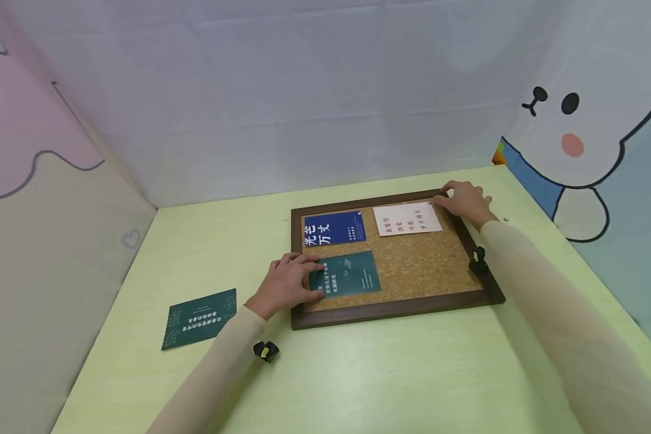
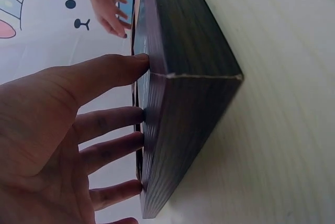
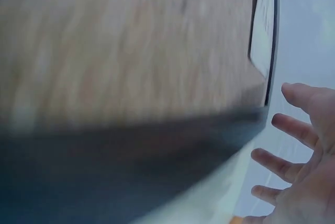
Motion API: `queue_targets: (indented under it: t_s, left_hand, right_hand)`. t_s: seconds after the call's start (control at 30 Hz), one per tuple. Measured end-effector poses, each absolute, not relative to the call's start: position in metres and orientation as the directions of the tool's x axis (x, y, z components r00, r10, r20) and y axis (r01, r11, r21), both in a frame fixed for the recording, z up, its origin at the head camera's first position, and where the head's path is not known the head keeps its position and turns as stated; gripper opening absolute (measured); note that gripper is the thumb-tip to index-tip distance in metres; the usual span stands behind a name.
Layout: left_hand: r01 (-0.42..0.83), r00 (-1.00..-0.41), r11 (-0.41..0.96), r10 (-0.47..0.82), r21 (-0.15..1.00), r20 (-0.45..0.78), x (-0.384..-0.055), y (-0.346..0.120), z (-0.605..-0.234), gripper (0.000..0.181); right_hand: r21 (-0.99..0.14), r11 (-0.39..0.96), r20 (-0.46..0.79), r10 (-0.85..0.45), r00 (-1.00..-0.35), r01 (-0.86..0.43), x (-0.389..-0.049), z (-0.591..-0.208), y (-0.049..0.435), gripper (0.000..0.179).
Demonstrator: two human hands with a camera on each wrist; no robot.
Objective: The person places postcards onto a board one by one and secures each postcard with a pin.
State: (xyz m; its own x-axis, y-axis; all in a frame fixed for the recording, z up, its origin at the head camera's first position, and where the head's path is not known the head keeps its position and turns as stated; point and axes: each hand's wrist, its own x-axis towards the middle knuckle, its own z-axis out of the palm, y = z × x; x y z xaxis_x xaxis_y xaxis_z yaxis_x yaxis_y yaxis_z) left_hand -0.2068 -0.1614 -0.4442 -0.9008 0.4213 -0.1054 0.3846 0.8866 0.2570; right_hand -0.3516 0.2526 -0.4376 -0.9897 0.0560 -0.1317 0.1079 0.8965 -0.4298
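A cork board (image 1: 418, 265) in a dark brown wooden frame (image 2: 183, 114) lies on the table. My left hand (image 1: 286, 284) reaches over its left edge, and the fingertips touch a dark green card (image 1: 355, 274) at the lower left of the cork. Above that card lies a blue card (image 1: 343, 228) with white writing. A white card (image 1: 409, 220) with red writing is at the upper right. Beside its corner is my right hand (image 1: 466, 203), over the frame's upper right corner. Its fingers (image 3: 293, 130) are spread and hold nothing visible.
Another dark green card (image 1: 202, 318) lies on the pale table (image 1: 358, 386), left of the board. A white cloth wall (image 1: 304, 102) rises behind the table. Printed cartoon panels (image 1: 580, 132) stand at both sides.
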Motion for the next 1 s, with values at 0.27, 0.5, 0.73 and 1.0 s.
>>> queue_targets:
  t_s: [0.27,0.5,0.73,1.0]
  left_hand:
    - [0.377,-0.906,0.891,0.412,0.251,-0.102,-0.205,-0.159,-0.441,0.061]
    - [0.372,-0.906,0.889,0.411,0.266,-0.107,-0.204,-0.159,-0.441,0.062]
    - [0.366,-0.908,0.89,0.406,0.273,-0.105,-0.203,-0.162,-0.441,0.061]
    - [0.371,-0.905,0.885,0.413,0.282,-0.103,-0.204,-0.161,-0.442,0.061]
  right_hand:
    - [-0.347,0.938,-0.097,-0.008,-0.995,0.026,-0.329,-0.424,0.289,0.048]
    - [-0.265,0.964,-0.133,-0.056,-0.989,-0.019,-0.308,-0.426,0.32,0.039]
    - [-0.2,0.978,-0.129,-0.083,-0.988,-0.056,-0.288,-0.429,0.344,0.029]
    - [-0.152,0.986,-0.114,-0.093,-0.989,-0.075,-0.27,-0.43,0.355,0.024]
